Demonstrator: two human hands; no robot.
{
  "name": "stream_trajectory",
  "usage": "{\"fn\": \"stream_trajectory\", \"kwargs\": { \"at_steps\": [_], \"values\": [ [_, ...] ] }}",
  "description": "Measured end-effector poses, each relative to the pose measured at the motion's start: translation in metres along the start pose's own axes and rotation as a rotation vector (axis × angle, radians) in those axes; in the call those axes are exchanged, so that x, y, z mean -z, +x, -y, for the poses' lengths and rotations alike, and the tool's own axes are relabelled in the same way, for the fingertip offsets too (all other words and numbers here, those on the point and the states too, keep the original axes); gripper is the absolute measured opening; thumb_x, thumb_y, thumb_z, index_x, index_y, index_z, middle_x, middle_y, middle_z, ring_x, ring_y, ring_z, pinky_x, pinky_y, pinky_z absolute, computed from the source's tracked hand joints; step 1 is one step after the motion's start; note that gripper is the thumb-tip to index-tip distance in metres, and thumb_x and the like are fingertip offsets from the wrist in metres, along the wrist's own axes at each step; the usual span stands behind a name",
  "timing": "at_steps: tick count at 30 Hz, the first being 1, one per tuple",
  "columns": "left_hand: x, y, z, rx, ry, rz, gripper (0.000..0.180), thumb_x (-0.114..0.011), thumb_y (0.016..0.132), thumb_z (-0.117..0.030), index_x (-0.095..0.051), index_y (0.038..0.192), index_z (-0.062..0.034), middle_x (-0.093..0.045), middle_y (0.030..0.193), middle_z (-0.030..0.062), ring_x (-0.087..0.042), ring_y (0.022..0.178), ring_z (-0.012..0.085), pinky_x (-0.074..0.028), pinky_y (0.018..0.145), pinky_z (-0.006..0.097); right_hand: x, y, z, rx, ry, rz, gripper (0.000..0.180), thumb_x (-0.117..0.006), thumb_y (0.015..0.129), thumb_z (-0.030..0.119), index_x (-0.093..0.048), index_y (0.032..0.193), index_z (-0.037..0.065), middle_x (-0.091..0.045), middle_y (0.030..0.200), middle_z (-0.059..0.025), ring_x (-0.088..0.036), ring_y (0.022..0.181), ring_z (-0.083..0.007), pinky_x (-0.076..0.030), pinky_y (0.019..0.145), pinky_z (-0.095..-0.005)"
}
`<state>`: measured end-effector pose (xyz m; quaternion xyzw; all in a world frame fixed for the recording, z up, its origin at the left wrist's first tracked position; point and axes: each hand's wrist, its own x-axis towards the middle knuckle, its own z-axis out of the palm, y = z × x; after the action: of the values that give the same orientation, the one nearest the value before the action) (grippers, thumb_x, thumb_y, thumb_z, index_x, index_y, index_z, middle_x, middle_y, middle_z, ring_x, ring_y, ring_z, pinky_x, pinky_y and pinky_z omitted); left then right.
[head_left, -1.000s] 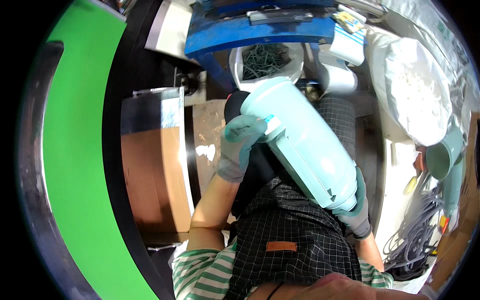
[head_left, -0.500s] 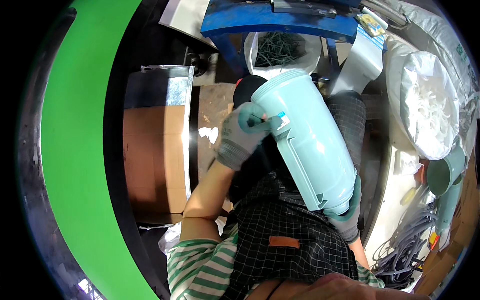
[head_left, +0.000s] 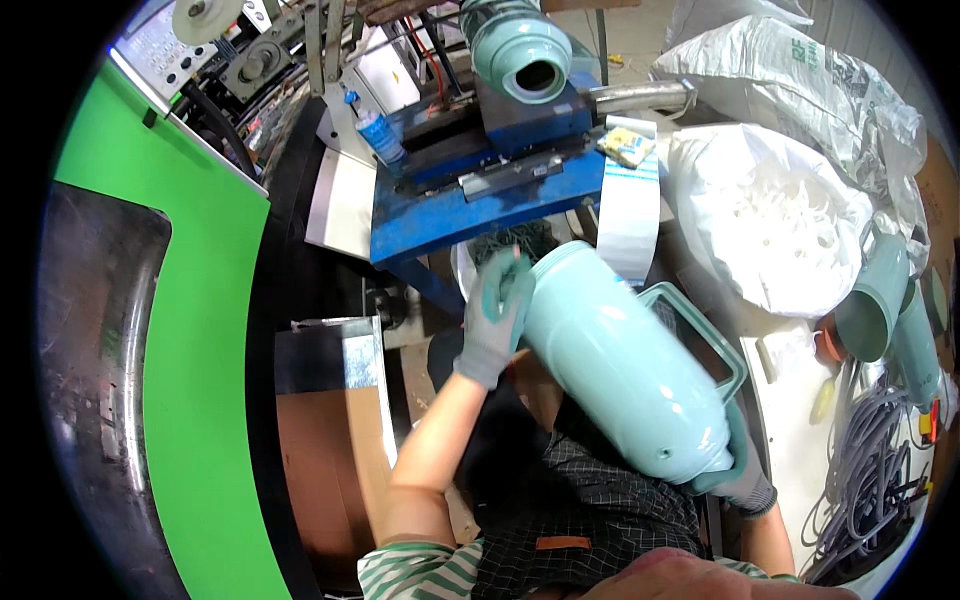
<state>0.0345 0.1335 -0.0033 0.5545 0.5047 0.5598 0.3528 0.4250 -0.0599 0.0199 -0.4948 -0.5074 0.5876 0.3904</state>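
Observation:
A glossy pale green plastic jug body with a long side handle lies slantwise over my lap. Its wide ringed end points away from me, and its narrow end comes down toward my right side. My right hand, in a grey glove with a green palm, is closed round that narrow end, partly hidden beneath it. At the left of the ringed end is my left hand, gloved alike, its fingers pointing up and loosely apart, slightly blurred. It is beside the rim; whether it presses on it I cannot tell.
Ahead stands a blue bench bearing a similar jug and a blue-labelled bottle. White sack holds white plastic rings. Green jug parts and grey cords lie right; an open carton stands left.
The jug body has turned, so its handle moved from the left side to the right. My left hand has left the small label for the rim's left. The view has tilted up.

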Motion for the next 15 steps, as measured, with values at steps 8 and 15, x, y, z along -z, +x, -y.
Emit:
{"fn": "stream_trajectory", "kwargs": {
  "at_steps": [8,15],
  "values": [
    [-0.08,0.192,-0.096,-0.424,1.084,0.016,0.086,-0.072,0.093,-0.05,-0.038,0.155,-0.0015,-0.047,0.152,0.0228,-0.062,0.123,0.0415,-0.052,0.103,0.05,0.044,0.035,0.028,0.393,0.274,-0.521,0.076,-0.061,0.101,0.045,-0.034,0.16,0.007,-0.061,0.139,-0.017,-0.072,0.105,-0.0316,-0.062,0.081,-0.0408],
    [-0.033,0.045,-0.089,-0.893,0.973,-0.178,0.056,-0.082,0.083,-0.043,-0.065,0.123,-0.0081,-0.065,0.114,0.0145,-0.064,0.102,0.0379,-0.05,0.084,0.048,0.061,0.104,0.114,0.466,0.164,-0.47,0.086,-0.063,0.097,0.034,-0.023,0.168,0.006,-0.052,0.151,-0.0203,-0.067,0.12,-0.0337,-0.066,0.075,-0.0414]
  ]
}}
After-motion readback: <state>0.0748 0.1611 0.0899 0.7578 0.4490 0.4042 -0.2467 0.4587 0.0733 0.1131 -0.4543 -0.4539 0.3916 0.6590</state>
